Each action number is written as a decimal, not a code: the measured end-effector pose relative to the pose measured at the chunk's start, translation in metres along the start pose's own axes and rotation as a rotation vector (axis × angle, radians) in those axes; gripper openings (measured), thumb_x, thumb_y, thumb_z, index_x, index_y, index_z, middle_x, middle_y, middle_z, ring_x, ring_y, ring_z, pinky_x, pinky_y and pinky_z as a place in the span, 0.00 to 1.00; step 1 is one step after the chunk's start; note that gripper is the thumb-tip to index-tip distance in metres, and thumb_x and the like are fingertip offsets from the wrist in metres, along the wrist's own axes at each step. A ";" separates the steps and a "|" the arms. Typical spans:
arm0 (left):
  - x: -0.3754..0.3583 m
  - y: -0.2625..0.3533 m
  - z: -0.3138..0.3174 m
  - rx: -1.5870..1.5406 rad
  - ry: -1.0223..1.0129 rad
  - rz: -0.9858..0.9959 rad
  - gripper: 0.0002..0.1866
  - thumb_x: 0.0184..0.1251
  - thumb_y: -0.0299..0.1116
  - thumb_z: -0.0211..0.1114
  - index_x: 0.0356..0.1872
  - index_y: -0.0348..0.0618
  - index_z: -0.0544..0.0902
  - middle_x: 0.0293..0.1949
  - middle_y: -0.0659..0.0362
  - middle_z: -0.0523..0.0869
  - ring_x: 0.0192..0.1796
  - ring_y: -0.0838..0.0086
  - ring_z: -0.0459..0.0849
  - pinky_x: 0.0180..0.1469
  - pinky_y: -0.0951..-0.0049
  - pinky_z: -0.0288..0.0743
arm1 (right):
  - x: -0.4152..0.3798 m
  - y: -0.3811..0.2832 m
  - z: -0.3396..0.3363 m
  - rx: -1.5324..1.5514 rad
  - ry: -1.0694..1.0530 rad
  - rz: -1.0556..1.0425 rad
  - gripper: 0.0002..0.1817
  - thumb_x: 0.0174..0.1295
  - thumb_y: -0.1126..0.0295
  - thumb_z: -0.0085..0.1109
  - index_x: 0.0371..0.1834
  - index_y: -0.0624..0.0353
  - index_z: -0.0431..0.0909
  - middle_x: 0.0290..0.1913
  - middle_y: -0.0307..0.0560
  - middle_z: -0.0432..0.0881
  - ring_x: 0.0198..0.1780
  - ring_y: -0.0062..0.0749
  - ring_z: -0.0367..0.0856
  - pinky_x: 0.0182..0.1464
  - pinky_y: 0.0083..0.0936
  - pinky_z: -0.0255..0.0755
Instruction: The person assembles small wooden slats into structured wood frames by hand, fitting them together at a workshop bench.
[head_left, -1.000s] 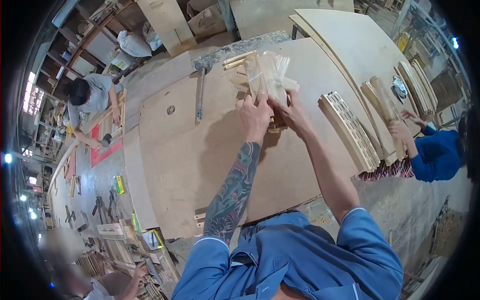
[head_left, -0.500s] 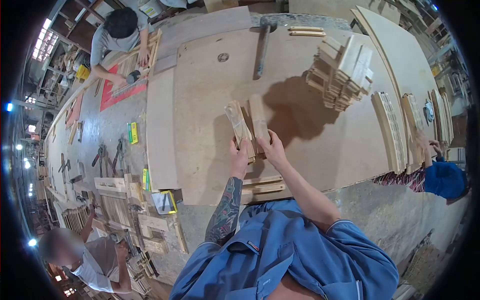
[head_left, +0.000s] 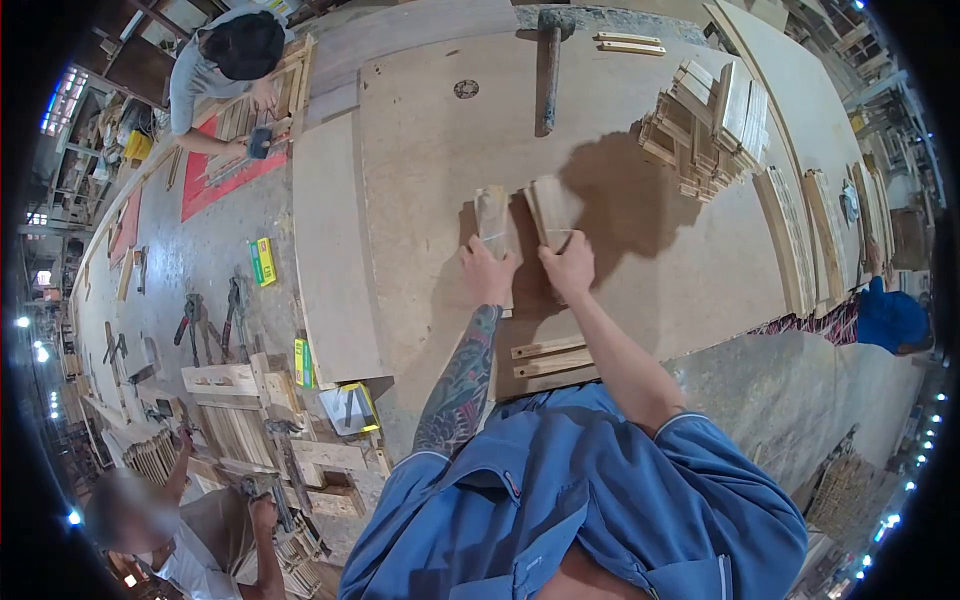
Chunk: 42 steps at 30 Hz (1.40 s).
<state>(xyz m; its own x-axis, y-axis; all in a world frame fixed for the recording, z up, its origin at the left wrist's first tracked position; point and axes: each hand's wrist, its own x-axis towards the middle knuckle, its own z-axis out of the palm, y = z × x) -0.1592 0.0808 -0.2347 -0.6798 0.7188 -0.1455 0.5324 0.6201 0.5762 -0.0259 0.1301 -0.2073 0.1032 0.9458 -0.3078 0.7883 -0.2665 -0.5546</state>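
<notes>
My left hand is closed around a small bundle of short wooden slats over the plywood board. Beside it, my right hand grips a second bundle of wooden slats, its far end fanned slightly apart. A gap of bare board separates the two bundles. Close to my body lie a few wooden strips with holes along them. A tall pile of slats stands to the far right on the plywood board.
A hammer lies at the board's far side, near two short strips. Long stacked strips line the right side. Co-workers are at the upper left, lower left and right. Pincers and small boxes are on the left table.
Both hands have moved slightly away from my body with the slats. The right bundle has shifted right and fanned out, and the gap between the bundles is wider.
</notes>
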 end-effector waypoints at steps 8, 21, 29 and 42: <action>0.010 -0.029 -0.016 -0.422 -0.167 -0.070 0.39 0.52 0.46 0.75 0.60 0.29 0.74 0.53 0.38 0.82 0.59 0.49 0.80 0.61 0.55 0.73 | 0.013 0.026 -0.012 0.254 0.008 -0.011 0.27 0.50 0.55 0.73 0.47 0.66 0.82 0.42 0.61 0.87 0.48 0.55 0.85 0.54 0.43 0.76; 0.008 -0.033 -0.015 -0.087 0.262 0.017 0.31 0.56 0.40 0.72 0.58 0.34 0.76 0.50 0.41 0.82 0.57 0.45 0.77 0.59 0.53 0.72 | 0.022 0.041 0.003 0.072 0.171 -0.094 0.32 0.50 0.52 0.70 0.52 0.66 0.79 0.52 0.65 0.81 0.56 0.58 0.78 0.59 0.46 0.73; 0.009 -0.049 -0.022 -0.257 0.291 0.052 0.33 0.56 0.45 0.74 0.59 0.32 0.78 0.50 0.40 0.82 0.56 0.46 0.80 0.60 0.57 0.72 | 0.029 0.055 -0.026 0.093 0.219 0.059 0.35 0.51 0.48 0.71 0.56 0.62 0.79 0.58 0.62 0.79 0.60 0.56 0.77 0.62 0.44 0.72; 0.009 -0.087 -0.019 0.268 0.176 -0.058 0.31 0.72 0.59 0.56 0.64 0.47 0.75 0.60 0.44 0.76 0.63 0.48 0.71 0.62 0.47 0.67 | 0.032 0.068 -0.015 -0.153 0.303 -0.197 0.30 0.64 0.42 0.56 0.59 0.54 0.78 0.55 0.60 0.82 0.61 0.56 0.75 0.66 0.47 0.64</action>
<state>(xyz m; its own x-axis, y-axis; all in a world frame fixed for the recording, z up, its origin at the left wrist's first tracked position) -0.2212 0.0278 -0.2705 -0.7775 0.6287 -0.0172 0.5878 0.7362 0.3355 0.0401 0.1451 -0.2434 0.0974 0.9941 0.0477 0.8898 -0.0655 -0.4516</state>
